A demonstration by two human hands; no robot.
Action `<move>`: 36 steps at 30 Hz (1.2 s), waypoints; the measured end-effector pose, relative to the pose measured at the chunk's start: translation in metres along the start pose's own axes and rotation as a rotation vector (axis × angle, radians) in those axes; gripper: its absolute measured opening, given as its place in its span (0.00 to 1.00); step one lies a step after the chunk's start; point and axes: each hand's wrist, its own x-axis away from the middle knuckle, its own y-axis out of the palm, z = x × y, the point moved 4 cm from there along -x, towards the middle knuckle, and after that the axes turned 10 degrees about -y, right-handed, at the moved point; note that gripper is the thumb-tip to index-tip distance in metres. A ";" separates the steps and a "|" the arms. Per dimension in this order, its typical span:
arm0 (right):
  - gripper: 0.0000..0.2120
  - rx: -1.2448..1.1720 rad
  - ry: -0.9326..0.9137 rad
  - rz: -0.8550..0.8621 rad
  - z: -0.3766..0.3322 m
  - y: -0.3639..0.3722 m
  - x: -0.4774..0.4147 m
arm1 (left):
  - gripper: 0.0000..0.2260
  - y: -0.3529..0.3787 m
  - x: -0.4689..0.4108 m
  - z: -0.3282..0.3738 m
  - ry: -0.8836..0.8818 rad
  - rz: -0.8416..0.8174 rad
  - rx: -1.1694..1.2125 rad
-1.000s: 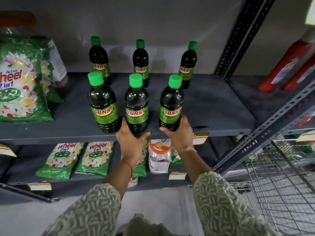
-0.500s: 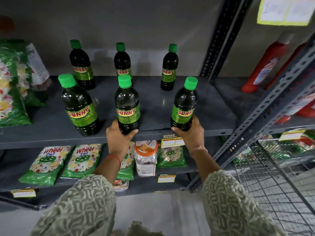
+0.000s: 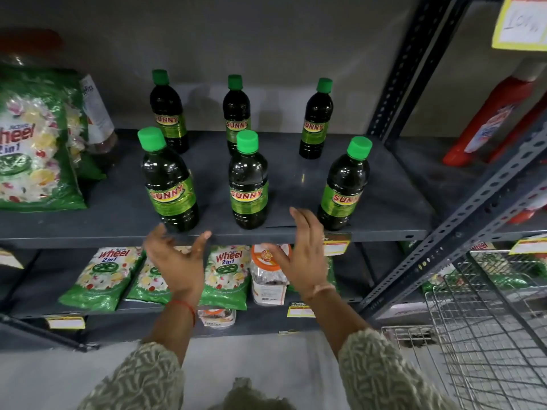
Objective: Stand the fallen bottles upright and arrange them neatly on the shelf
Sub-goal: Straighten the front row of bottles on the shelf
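Note:
Several dark Sunny bottles with green caps stand upright on the grey shelf (image 3: 103, 223) in two rows. The front row has a left bottle (image 3: 168, 182), a middle bottle (image 3: 248, 184) and a right bottle (image 3: 343, 187). Behind them stand a back left bottle (image 3: 168, 113), a back middle bottle (image 3: 236, 110) and a back right bottle (image 3: 316, 119). My left hand (image 3: 177, 258) and my right hand (image 3: 299, 250) hover in front of the shelf edge, below the front row. Both hands are open, fingers apart, palms facing each other, touching no bottle.
Green Wheel detergent bags (image 3: 32, 143) sit at the shelf's left end, more (image 3: 103, 276) lie on the lower shelf with a jar (image 3: 268, 273). A slanted steel upright (image 3: 461, 223) and a wire basket (image 3: 488, 335) are at right. Red bottles (image 3: 488, 122) stand on the neighbouring shelf.
Both hands let go of the middle and right front bottles and pulled back below the shelf edge, fingers spread. The front row is spaced wider than a second ago.

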 end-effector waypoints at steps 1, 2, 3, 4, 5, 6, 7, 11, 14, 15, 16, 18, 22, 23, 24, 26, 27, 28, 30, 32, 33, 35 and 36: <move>0.39 -0.096 0.087 -0.122 -0.004 0.011 -0.014 | 0.37 -0.007 -0.010 0.000 -0.011 0.013 -0.002; 0.44 -0.195 0.194 -0.208 -0.002 0.022 -0.026 | 0.41 -0.010 -0.024 -0.003 -0.030 0.002 -0.036; 0.48 -0.267 0.291 -0.264 0.001 0.032 -0.037 | 0.45 -0.012 -0.037 -0.004 -0.039 -0.036 -0.095; 0.50 -0.302 0.359 -0.307 0.006 0.039 -0.047 | 0.47 -0.010 -0.046 -0.004 -0.034 -0.097 -0.159; 0.50 -0.316 0.386 -0.343 0.008 0.046 -0.055 | 0.47 -0.009 -0.054 -0.004 -0.018 -0.158 -0.224; 0.48 -0.313 0.394 -0.367 0.010 0.052 -0.060 | 0.44 -0.007 -0.058 -0.003 0.004 -0.204 -0.262; 0.45 -0.299 0.402 -0.377 0.011 0.056 -0.062 | 0.40 -0.006 -0.062 -0.003 0.009 -0.233 -0.273; 0.36 -0.296 0.414 -0.303 0.011 0.062 -0.056 | 0.27 -0.010 -0.067 -0.001 0.008 -0.214 -0.266; 0.36 -0.304 0.389 -0.280 0.008 0.064 -0.054 | 0.26 -0.015 -0.071 -0.003 0.019 -0.196 -0.259; 0.35 -0.301 0.381 -0.281 0.005 0.065 -0.053 | 0.25 -0.018 -0.073 -0.004 0.025 -0.188 -0.264; 0.35 -0.299 0.380 -0.284 0.001 0.068 -0.053 | 0.25 -0.021 -0.076 -0.006 0.030 -0.181 -0.272; 0.36 -0.313 0.390 -0.285 -0.005 0.071 -0.052 | 0.24 -0.027 -0.083 -0.009 0.041 -0.166 -0.292; 0.36 -0.336 0.404 -0.283 -0.012 0.073 -0.050 | 0.25 -0.038 -0.095 -0.012 0.023 -0.153 -0.304; 0.36 -0.339 0.403 -0.280 -0.012 0.072 -0.050 | 0.25 -0.040 -0.098 -0.014 0.017 -0.163 -0.299; 0.36 -0.336 0.405 -0.282 -0.013 0.071 -0.050 | 0.25 -0.041 -0.100 -0.016 0.008 -0.178 -0.287; 0.35 -0.327 0.412 -0.288 -0.016 0.069 -0.050 | 0.27 -0.044 -0.102 -0.018 0.001 -0.226 -0.240; 0.35 -0.329 0.410 -0.291 -0.016 0.069 -0.049 | 0.28 -0.044 -0.103 -0.019 0.000 -0.259 -0.227; 0.35 -0.324 0.413 -0.297 -0.017 0.068 -0.049 | 0.28 -0.046 -0.103 -0.020 -0.002 -0.291 -0.219; 0.35 -0.320 0.419 -0.303 -0.019 0.067 -0.049 | 0.30 -0.047 -0.105 -0.024 0.002 -0.345 -0.228; 0.34 -0.323 0.428 -0.313 -0.018 0.068 -0.048 | 0.30 -0.049 -0.108 -0.027 -0.015 -0.372 -0.224; 0.33 -0.326 0.433 -0.314 -0.018 0.068 -0.049 | 0.30 -0.050 -0.108 -0.028 -0.037 -0.375 -0.218; 0.32 -0.328 0.445 -0.311 -0.017 0.069 -0.049 | 0.29 -0.050 -0.111 -0.029 -0.059 -0.372 -0.206; 0.32 -0.325 0.444 -0.313 -0.017 0.070 -0.048 | 0.29 -0.049 -0.110 -0.029 -0.052 -0.373 -0.201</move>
